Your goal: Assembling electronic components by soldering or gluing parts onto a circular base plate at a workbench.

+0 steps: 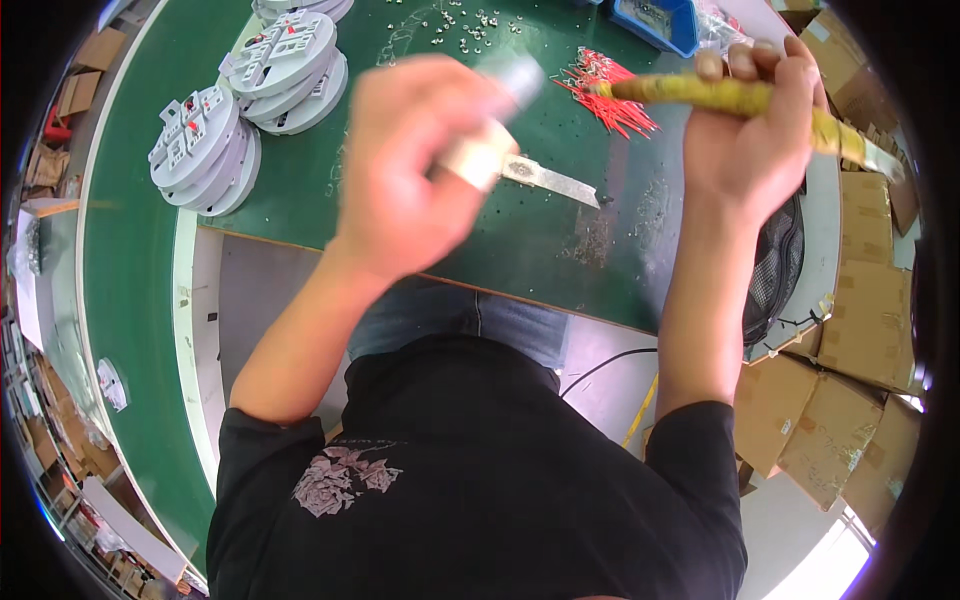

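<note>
My left hand point(410, 165) is raised over the table, its fingers curled and smeared by motion. A pale, shiny object point(515, 80) sticks out past its fingers, and a beige band point(475, 160) shows by the thumb; blur hides their kind. My right hand point(750, 140) is closed round a long, thin rod wrapped in yellow tape point(740, 95). The rod's dark end points left over a bunch of red wires point(615, 95), and its whitish end points right. Below and between the hands, a pale, flat strip point(555, 182) lies on the green tabletop point(500, 245).
Stacks of round white housings point(200, 150) stand at the left. Small metal parts point(475, 30) are scattered at the back, near a blue bin point(655, 25). A black mesh bag point(775, 265) is at the right edge, with cardboard boxes point(865, 280) beyond.
</note>
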Available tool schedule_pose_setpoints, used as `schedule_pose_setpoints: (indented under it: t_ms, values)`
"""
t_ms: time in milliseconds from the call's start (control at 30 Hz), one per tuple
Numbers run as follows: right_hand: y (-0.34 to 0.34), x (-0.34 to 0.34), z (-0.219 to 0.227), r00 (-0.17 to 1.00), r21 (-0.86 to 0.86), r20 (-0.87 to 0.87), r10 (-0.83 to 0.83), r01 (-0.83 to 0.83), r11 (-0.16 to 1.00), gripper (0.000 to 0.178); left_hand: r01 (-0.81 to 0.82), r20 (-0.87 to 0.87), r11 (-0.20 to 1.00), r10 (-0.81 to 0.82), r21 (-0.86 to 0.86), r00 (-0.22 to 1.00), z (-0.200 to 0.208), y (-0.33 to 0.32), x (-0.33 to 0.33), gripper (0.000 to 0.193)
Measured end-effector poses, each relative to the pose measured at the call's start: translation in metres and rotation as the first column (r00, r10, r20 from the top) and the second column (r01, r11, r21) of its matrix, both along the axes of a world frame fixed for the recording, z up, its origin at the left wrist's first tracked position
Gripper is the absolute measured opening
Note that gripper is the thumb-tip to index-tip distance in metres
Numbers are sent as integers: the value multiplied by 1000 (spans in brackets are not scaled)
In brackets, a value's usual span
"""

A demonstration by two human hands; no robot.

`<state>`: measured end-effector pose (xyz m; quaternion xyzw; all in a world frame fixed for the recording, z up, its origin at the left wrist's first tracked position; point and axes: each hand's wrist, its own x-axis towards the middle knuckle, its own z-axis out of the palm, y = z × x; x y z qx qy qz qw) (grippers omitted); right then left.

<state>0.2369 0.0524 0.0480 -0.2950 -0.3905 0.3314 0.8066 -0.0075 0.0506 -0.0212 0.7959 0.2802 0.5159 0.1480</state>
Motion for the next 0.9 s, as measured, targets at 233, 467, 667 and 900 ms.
schedule_pose_setpoints:
  t_ms: [233, 467, 667, 900]
  values:
    - [56, -42, -22, 977, -94, -162, -135, 121, 988, 23, 205, -390, 979, -188, 2, 902, -26, -24, 8, 21]
    - [81, -50, -40, 987, -143, -129, -92, 73, 987, 22, 207, -304, 975, -222, -81, 927, -24, -17, 5, 20]
    - [81, -49, -38, 991, -97, -128, -43, 30, 995, 21, 81, -61, 974, -96, -213, 993, -22, -4, -7, 17]
    - [76, -61, -37, 992, -150, -110, -67, 50, 987, 23, 9, 85, 947, 19, -321, 996, -18, -2, -18, 15]
